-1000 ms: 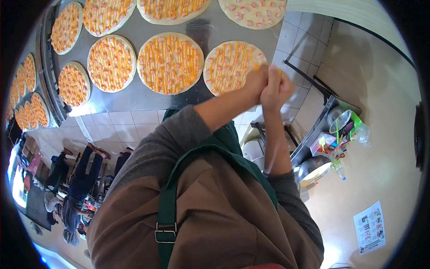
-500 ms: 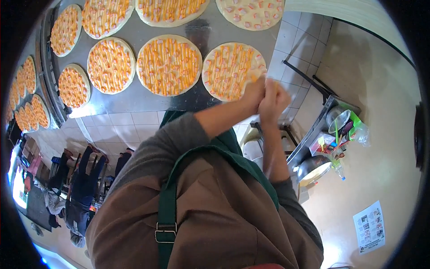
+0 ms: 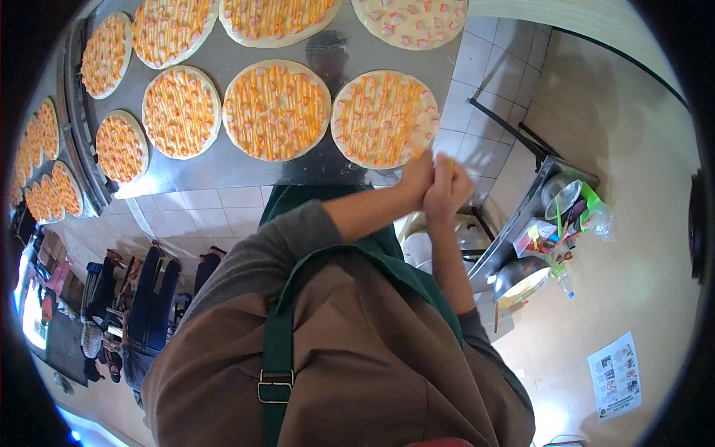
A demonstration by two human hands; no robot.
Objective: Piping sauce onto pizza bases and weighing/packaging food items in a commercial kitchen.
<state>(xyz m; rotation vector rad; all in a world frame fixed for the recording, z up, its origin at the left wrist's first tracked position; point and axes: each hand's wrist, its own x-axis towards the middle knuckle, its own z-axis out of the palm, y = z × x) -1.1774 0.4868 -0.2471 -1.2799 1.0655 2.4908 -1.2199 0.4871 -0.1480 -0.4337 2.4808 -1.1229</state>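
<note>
My left hand (image 3: 417,180) and my right hand (image 3: 450,186) are pressed together, both with closed fingers. They are just off the near right rim of a round pizza base (image 3: 383,119). A little yellow-orange shows at the fingers, but what they grip is mostly hidden and slightly blurred. This base carries pinkish chunks and orange sauce lines over most of its surface; its right side has chunks without lines. Left of it is a striped pizza (image 3: 277,110), and behind lies a base with chunks only (image 3: 410,22).
More topped pizzas (image 3: 181,112) lie on the metal table (image 3: 298,173), whose near edge is before my apron. On the right, a side shelf (image 3: 495,249) holds a metal bowl (image 3: 562,195), bright utensils and another bowl (image 3: 521,281). People (image 3: 153,298) are at the left.
Both closed hands have moved toward me, from over the pizza's right rim to just off its near right edge. They stay pressed together.
</note>
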